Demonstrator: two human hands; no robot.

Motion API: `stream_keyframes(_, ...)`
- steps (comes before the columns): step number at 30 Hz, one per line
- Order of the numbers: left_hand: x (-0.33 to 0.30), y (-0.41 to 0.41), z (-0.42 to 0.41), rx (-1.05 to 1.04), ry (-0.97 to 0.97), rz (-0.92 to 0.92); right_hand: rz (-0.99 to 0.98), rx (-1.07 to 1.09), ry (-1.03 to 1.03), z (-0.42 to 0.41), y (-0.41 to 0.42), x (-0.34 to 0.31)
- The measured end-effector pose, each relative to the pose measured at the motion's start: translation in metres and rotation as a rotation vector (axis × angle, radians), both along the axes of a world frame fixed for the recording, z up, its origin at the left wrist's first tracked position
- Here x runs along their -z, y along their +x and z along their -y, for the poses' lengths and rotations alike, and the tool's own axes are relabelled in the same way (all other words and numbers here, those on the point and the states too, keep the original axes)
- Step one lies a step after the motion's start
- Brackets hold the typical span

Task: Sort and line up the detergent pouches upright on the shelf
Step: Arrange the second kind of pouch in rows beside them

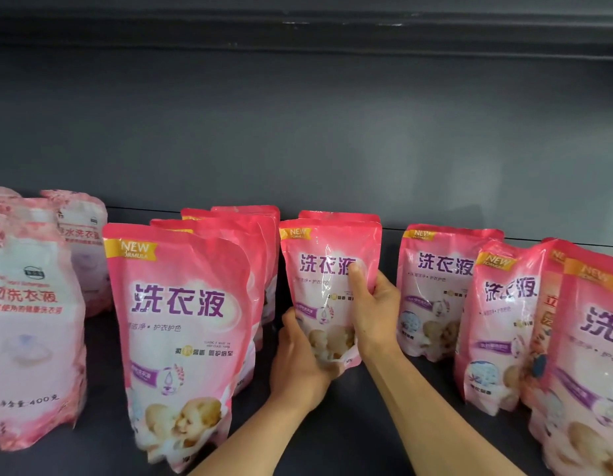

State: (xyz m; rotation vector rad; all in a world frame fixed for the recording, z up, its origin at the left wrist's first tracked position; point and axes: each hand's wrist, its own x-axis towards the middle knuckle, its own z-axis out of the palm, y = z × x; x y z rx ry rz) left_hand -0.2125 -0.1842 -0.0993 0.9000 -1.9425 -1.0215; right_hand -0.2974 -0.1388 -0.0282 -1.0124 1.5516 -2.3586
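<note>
Both hands (300, 365) (370, 314) grip an upright pink pouch (327, 269)

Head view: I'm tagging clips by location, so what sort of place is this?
Probably a shop aisle: a dark shelf holds many identical pink detergent pouches in rows, and both hands grip one pouch.
</note>
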Motion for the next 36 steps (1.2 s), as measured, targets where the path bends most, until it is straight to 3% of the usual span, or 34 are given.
stream_keyframes(18,-0.001,0.003,-0.002,0.033,-0.076,0.037,-0.054,0.159,0.029,-0.009,0.002,-0.003)
stream_keyframes(22,-0.008,0.012,-0.015,-0.100,-0.265,0.082,-0.155,0.217,-0.022,-0.044,0.015,-0.014)
stream_keyframes(25,-0.021,0.020,-0.035,-0.183,-0.486,-0.005,-0.345,0.319,-0.009,-0.087,0.029,-0.016)
stream_keyframes(29,-0.039,0.013,-0.067,0.020,-0.699,-0.047,-0.524,0.488,0.035,-0.142,0.019,-0.028)
stream_keyframes(32,-0.056,-0.008,-0.097,0.257,-0.588,0.007,-0.655,0.622,0.151,-0.175,0.001,-0.045)
stream_keyframes(36,-0.086,-0.057,-0.118,0.363,-0.219,-0.139,-0.849,0.780,0.325,-0.210,-0.013,-0.057)
